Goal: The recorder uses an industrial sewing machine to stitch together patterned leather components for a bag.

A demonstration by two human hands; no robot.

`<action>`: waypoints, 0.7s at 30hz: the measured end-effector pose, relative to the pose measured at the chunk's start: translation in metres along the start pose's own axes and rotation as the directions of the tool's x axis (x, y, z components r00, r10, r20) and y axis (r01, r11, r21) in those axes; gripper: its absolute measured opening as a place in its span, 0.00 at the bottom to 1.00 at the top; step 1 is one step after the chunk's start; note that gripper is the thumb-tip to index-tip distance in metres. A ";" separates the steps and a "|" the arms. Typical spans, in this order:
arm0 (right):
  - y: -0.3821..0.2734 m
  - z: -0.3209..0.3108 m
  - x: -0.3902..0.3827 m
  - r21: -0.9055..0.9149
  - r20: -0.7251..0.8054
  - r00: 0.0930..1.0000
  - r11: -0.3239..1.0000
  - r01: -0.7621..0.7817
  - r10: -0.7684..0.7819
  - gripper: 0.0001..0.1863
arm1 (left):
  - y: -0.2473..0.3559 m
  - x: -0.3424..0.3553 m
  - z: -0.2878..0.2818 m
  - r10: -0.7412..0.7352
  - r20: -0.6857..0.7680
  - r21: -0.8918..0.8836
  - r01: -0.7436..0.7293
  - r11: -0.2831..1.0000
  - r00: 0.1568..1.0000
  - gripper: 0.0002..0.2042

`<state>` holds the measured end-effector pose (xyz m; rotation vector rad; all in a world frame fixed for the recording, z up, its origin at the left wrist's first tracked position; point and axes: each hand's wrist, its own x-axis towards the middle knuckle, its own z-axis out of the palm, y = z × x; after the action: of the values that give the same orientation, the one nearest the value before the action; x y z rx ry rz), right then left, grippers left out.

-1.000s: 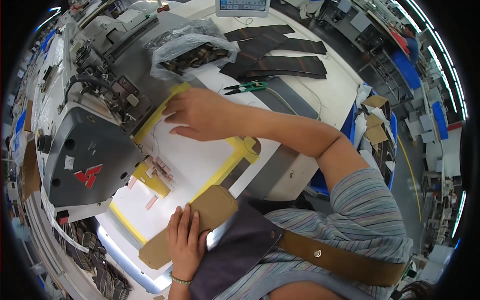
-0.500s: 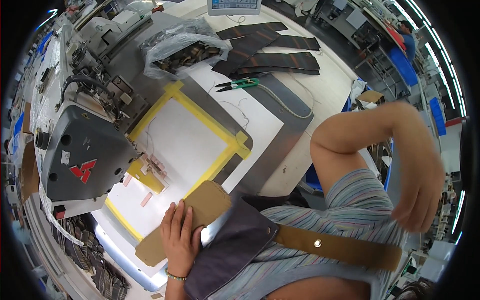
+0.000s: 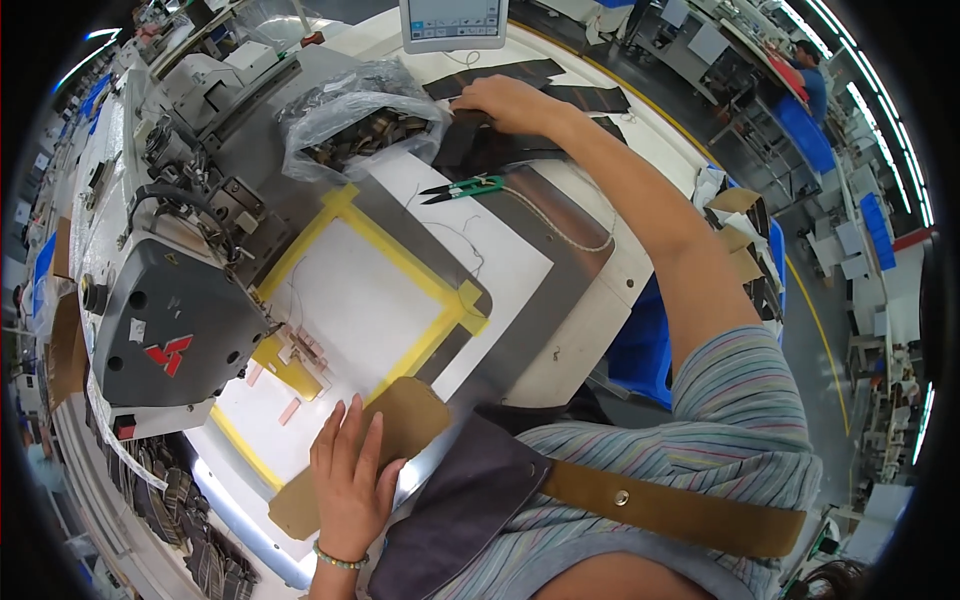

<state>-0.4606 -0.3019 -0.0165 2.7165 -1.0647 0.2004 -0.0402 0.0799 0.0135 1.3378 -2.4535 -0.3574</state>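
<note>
Right hand (image 3: 508, 105) bends over dark striped fabric strips (image 3: 465, 142) beyond the thread snips (image 3: 485, 185); whether its fingers pinch, I cannot tell. Left hand (image 3: 350, 485) spreads loosely over brown cardboard (image 3: 418, 420). Because strips overlap, pulling one could drag another.

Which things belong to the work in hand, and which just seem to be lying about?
Likely in the work:
- cardboard, under the left hand
- dark strips, at the right hand
- machine, beside the yellow-taped sheet

Apparently lying about, untouched:
- green-handled snips
- plastic bag
- blue bin
</note>
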 end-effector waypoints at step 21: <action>0.059 -0.001 -0.041 0.011 0.108 0.941 0.946 -0.325 0.322 0.30 | -0.001 0.346 0.103 0.257 -0.150 0.076 -0.248 0.966 0.955 0.31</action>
<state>-0.5308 -0.3172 -0.0149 2.5833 -1.5491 0.1250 -0.2565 -0.2067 -0.0257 1.0120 -2.4750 -0.1144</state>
